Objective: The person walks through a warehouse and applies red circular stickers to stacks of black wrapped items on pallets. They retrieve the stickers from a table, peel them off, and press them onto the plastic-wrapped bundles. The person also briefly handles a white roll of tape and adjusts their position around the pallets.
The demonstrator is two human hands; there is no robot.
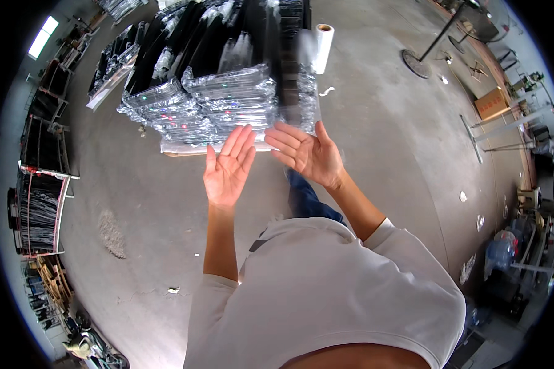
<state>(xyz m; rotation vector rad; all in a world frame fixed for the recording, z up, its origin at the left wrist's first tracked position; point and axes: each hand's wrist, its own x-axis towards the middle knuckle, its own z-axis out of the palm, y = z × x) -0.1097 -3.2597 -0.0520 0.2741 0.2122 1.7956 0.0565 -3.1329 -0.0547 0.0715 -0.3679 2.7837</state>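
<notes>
The concrete floor extends across the work area. The wrapped stack, consisting of long black pieces bundled in clear, glossy film, stands on the floor directly ahead of the person, at the upper centre of the view. A low, light-coloured base supports it, with the front edge exposed. The right-hand part of the stack is blurred. A second wrapped stack, smaller in view, is positioned to the left of the first. A storage rack loaded with dark, film-covered material is located along the left side. The operator wears a light shirt and dark blue trousers. A metal stand with a round base is located at the upper right; a cardboard box lies beyond it, near the right wall. A white roll stands upright just beside the right side of the wrapped stack. The left hand and the right hand are both released, palms up and fingers extended, side by side and apart from each other. Their fingertips overlap the stack's lower front edge in view; contact cannot be determined. A small white scrap lies on the floor near the roll
</notes>
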